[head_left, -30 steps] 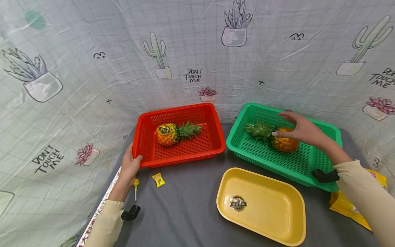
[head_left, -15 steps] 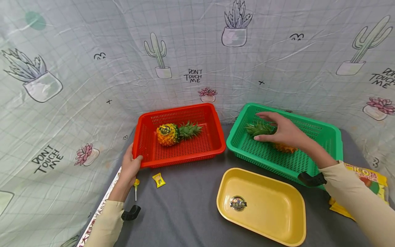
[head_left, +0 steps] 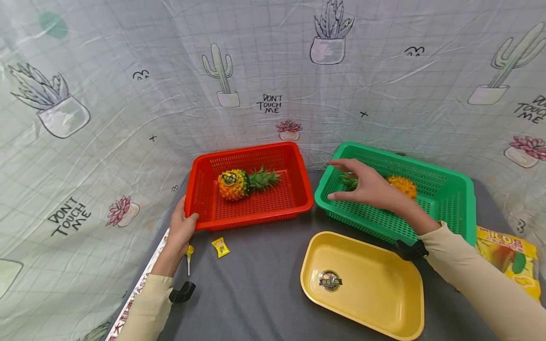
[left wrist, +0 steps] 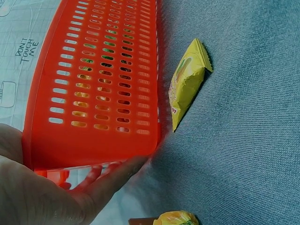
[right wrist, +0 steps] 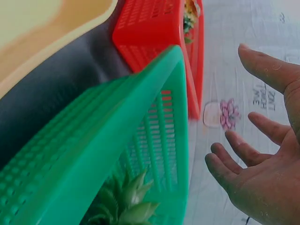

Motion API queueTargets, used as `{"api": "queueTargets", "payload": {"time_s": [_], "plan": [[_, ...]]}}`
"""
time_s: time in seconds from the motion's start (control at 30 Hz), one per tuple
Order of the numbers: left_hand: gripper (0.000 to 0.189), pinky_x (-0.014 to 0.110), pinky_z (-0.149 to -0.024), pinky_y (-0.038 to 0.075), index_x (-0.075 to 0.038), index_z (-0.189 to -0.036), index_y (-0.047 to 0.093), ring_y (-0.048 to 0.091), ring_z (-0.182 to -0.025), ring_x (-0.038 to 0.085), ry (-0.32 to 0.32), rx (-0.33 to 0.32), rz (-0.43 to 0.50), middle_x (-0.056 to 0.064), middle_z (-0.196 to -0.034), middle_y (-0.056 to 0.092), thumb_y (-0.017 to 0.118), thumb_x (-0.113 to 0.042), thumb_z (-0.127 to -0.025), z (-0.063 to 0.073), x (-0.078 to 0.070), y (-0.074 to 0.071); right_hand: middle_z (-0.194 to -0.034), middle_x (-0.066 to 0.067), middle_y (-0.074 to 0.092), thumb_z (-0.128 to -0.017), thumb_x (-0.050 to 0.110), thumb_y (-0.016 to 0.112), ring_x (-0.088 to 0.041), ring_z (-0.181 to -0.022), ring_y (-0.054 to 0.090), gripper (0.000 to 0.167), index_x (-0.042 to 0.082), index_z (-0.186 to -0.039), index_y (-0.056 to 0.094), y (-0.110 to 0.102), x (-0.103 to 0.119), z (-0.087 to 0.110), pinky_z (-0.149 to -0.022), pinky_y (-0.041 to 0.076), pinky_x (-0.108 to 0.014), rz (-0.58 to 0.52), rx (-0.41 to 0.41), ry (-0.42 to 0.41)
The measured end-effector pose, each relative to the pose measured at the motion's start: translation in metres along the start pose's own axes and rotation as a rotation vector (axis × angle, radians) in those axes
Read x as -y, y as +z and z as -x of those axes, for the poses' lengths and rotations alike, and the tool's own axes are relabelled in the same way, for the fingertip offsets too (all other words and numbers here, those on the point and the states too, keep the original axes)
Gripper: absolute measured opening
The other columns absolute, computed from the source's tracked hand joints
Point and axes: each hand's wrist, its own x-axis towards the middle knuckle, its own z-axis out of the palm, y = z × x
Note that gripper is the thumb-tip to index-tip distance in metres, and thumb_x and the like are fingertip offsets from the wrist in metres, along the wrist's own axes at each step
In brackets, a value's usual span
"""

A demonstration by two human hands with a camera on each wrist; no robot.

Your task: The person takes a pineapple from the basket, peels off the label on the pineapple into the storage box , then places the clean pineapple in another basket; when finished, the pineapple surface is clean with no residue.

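Note:
My left hand grips the left end of a red plastic basket, thumb at the near corner and fingers along the outside of its short wall. Inside lies a pineapple with a dark label, its crown pointing right. My right hand hangs over the left part of a green basket, thumb and fingers spread apart with nothing between them. Below it lies a second pineapple, partly hidden by the hand; its leafy crown shows in the right wrist view.
A yellow tray with a round sticker stands in front of the green basket. Near the red basket lie a yellow wrapped candy and a lollipop. A yellow snack bag sits at the right; a printed curtain hangs behind.
My right hand has moved left across the green basket, from over the pineapple's body to past its crown. The left hand keeps its place on the red basket.

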Motion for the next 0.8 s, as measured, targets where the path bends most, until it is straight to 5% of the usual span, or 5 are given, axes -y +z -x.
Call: {"api": "queueTargets", "payload": {"time_s": [0.5,0.8], "plan": [[0.074,0.038,-0.097,0.050,-0.011,-0.170,0.019,0.049,-0.133,0.040,0.012,0.020,-0.001,0.021,-0.158,0.040,0.044,0.005,-0.102,-0.003,-0.002,0.001,-0.154,-0.018,0.051,-0.088,0.035,0.088,-0.041,-0.137,0.049,0.084,0.007,-0.157,0.048,0.036,0.027,-0.070,-0.108,0.043,-0.060,0.063,0.089,-0.082],[0.075,0.052,-0.106,0.044,-0.010,-0.170,0.019,0.049,-0.132,0.041,0.002,0.003,-0.007,0.022,-0.158,0.040,0.044,0.006,-0.101,-0.001,-0.001,-0.001,-0.150,-0.016,0.054,-0.088,0.037,0.088,-0.036,-0.139,0.048,0.083,0.008,-0.155,0.049,0.051,0.040,-0.112,-0.111,0.042,-0.055,0.105,0.129,-0.048]]}}
